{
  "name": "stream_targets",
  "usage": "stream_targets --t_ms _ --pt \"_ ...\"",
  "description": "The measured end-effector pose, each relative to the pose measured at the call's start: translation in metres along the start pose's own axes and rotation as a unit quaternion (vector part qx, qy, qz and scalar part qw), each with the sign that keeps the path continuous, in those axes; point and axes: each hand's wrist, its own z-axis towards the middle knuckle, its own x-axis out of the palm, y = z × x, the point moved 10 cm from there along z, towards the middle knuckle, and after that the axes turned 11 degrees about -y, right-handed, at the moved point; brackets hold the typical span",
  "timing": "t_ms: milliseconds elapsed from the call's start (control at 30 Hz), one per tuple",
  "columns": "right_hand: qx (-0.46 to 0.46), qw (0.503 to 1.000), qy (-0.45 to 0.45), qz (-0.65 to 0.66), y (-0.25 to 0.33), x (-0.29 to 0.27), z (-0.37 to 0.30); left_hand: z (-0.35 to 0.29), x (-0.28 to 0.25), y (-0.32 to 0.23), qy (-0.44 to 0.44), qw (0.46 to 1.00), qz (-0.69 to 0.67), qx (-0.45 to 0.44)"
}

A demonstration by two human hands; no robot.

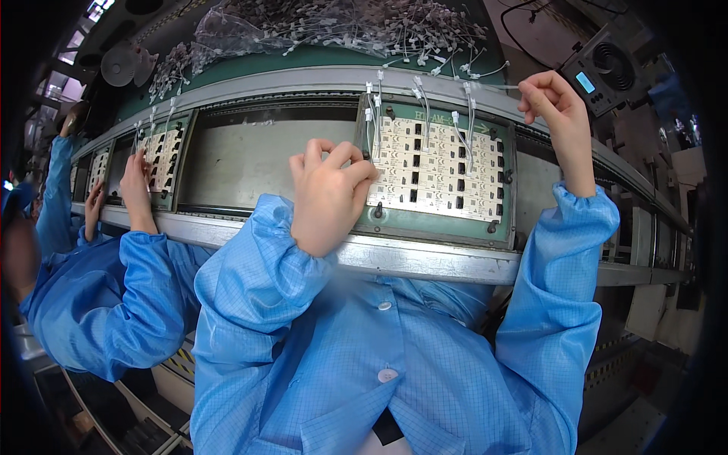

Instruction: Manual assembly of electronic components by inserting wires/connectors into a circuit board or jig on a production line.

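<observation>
A panel of white circuit boards (pixel 398 199) with black connectors sits in a green carrier (pixel 432 225) in front of me. Thin white cables (pixel 425 114) with small plugs lie across its upper part and hang over the far rail. My left hand (pixel 327 193) is at the panel's left edge, fingers bent and drawn together; whatever the fingertips grip is hidden. Beyond the panel's upper right corner, my right hand (pixel 560 110) is raised, thumb and forefinger pinching the end of a thin white cable (pixel 497 86) that stretches left toward the rail.
A heap of white cables (pixel 356 30) lies on the green surface behind the metal rail (pixel 303 79). The near rail (pixel 425 258) runs across my front. At left, a co-worker's hand (pixel 136 189) works at another board panel (pixel 164 155). A device with a fan (pixel 610 64) stands far right.
</observation>
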Motion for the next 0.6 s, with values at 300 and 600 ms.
stream_targets --t_ms 300,600 --pt "0.017 0.996 -0.040 0.074 0.002 -0.012 -0.041 -0.005 -0.003 -0.015 0.073 0.993 0.041 0.087" --pt "0.083 0.987 -0.028 0.133 -0.005 0.010 -0.084 0.114 0.050 0.060 0.036 0.995 -0.088 -0.013"
